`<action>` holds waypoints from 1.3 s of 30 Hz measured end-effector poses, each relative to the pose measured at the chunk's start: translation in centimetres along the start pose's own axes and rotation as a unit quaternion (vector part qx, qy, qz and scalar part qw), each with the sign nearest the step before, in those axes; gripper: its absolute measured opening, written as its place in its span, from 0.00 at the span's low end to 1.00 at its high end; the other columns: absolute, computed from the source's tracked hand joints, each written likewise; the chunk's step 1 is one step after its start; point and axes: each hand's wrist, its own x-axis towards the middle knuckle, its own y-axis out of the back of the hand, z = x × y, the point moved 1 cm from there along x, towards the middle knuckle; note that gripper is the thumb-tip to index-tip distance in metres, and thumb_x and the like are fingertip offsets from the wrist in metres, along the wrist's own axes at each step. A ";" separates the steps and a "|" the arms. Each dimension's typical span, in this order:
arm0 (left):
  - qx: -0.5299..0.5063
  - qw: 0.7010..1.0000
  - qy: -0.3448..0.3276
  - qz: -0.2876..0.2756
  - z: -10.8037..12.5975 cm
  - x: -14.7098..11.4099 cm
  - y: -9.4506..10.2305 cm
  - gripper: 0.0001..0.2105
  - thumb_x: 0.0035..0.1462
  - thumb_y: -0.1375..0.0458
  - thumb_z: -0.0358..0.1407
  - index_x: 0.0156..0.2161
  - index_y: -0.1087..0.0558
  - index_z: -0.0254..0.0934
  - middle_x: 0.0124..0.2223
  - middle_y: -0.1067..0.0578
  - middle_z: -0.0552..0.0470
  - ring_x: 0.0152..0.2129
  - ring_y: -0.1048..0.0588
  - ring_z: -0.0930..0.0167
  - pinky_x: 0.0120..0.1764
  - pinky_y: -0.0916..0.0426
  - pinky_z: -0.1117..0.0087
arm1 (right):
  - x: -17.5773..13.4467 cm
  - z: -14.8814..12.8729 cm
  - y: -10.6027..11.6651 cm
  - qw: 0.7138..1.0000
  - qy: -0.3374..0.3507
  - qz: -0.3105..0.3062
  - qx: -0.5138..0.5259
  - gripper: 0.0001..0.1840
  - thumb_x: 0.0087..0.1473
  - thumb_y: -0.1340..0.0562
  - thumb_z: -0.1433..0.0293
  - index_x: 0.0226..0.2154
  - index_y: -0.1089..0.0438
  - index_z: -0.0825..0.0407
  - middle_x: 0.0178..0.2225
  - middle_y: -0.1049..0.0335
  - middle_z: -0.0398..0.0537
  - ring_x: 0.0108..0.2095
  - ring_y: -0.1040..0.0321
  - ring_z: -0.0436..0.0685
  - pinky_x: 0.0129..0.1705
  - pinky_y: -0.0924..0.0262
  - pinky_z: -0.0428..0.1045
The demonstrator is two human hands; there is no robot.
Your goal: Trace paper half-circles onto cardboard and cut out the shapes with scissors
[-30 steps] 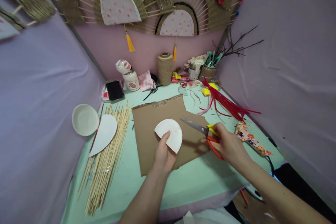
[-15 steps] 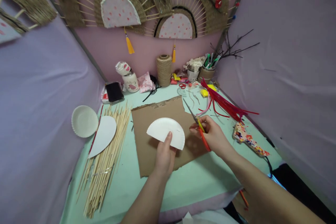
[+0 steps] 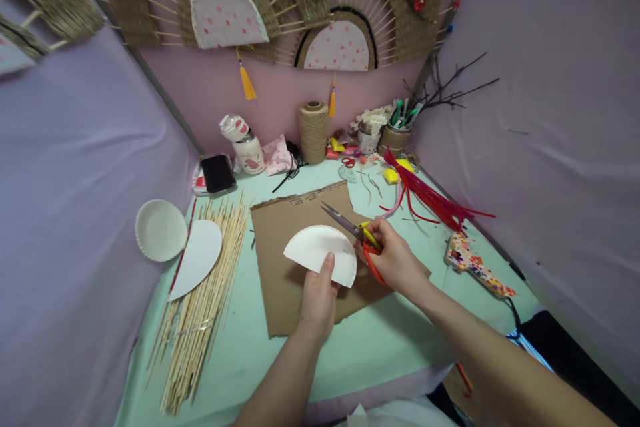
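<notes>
One white half paper plate (image 3: 310,243) lies just ahead of L hand (image 3: 319,303), which pinches it at the straight edge w/ thumb on top. Its long axis runs approx. left-right, dipping toward R hand (image 3: 395,255). R hand is just beside the plate's right end, fingers wrapped round handles of scissors (image 3: 350,225); blades point away-left, beyond curved rim. Contact btwn scissors & plate: can't tell. L fingers under plate are hidden; cardboard sheet (image 3: 275,293) beneath hands is partly covered.

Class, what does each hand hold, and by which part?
The left hand holds a white half-disc by its straight edge; the right hand holds scissors by their handles.
</notes>
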 end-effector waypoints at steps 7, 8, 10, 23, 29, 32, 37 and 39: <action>0.031 0.999 -0.012 0.001 0.0 0.0 0.0 0.13 0.51 0.37 0.37 0.42 0.24 0.34 0.46 0.23 0.43 0.47 0.26 0.64 0.52 0.35 0.64 | -0.2 -0.1 0.0 1.000 0.000 -0.009 -0.002 0.12 0.44 0.40 0.69 0.33 0.43 0.48 0.32 0.28 0.43 0.32 0.30 0.54 0.34 0.37 0.48; 0.043 0.999 -0.016 -0.001 0.0 0.1 0.1 0.13 0.51 0.37 0.38 0.42 0.24 0.34 0.46 0.22 0.43 0.47 0.26 0.63 0.51 0.35 0.64 | -0.2 -0.2 0.0 1.000 0.001 -0.008 -0.018 0.12 0.44 0.40 0.70 0.33 0.43 0.48 0.32 0.28 0.44 0.32 0.30 0.55 0.33 0.37 0.48; 0.068 0.997 -0.026 -0.010 -0.2 0.1 0.3 0.14 0.51 0.38 0.39 0.42 0.24 0.34 0.45 0.22 0.43 0.47 0.27 0.63 0.51 0.34 0.65 | -0.2 -0.6 0.0 0.999 0.002 -0.002 -0.050 0.12 0.43 0.40 0.70 0.33 0.43 0.48 0.33 0.28 0.44 0.32 0.30 0.55 0.32 0.38 0.48; 0.048 0.999 -0.008 -0.004 -0.5 0.0 0.1 0.15 0.52 0.38 0.39 0.44 0.25 0.34 0.45 0.22 0.42 0.46 0.26 0.62 0.50 0.33 0.62 | -0.1 0.1 -0.7 0.998 -0.012 0.027 -0.050 0.12 0.43 0.41 0.69 0.32 0.44 0.47 0.31 0.30 0.42 0.30 0.32 0.54 0.30 0.40 0.47; 0.013 1.000 -0.008 0.026 0.0 0.1 0.1 0.16 0.52 0.38 0.36 0.47 0.26 0.37 0.51 0.26 0.43 0.47 0.27 0.65 0.51 0.33 0.64 | 0.5 0.9 0.3 0.996 -0.062 0.024 0.054 0.13 0.46 0.41 0.67 0.35 0.45 0.46 0.26 0.31 0.37 0.21 0.37 0.51 0.23 0.43 0.45; -0.002 1.000 -0.003 0.021 0.3 0.0 -0.1 0.16 0.53 0.38 0.35 0.48 0.27 0.38 0.52 0.26 0.44 0.47 0.27 0.66 0.50 0.32 0.65 | 0.2 1.3 0.7 0.998 -0.053 0.026 0.002 0.13 0.47 0.41 0.64 0.34 0.45 0.46 0.25 0.33 0.36 0.21 0.38 0.51 0.24 0.45 0.45; -0.037 0.999 -0.008 0.005 0.4 0.1 0.0 0.17 0.53 0.38 0.34 0.49 0.28 0.38 0.50 0.25 0.44 0.45 0.26 0.67 0.48 0.31 0.66 | -0.8 1.6 1.0 0.992 -0.005 0.012 -0.126 0.17 0.45 0.39 0.63 0.35 0.46 0.47 0.26 0.34 0.39 0.25 0.36 0.53 0.28 0.43 0.47; -0.053 0.998 -0.013 -0.013 0.4 0.2 0.1 0.17 0.53 0.38 0.34 0.49 0.28 0.37 0.50 0.25 0.44 0.45 0.26 0.66 0.48 0.31 0.65 | -1.3 1.3 1.3 0.981 0.014 -0.005 -0.191 0.17 0.45 0.39 0.62 0.36 0.45 0.48 0.28 0.34 0.41 0.27 0.35 0.55 0.29 0.44 0.47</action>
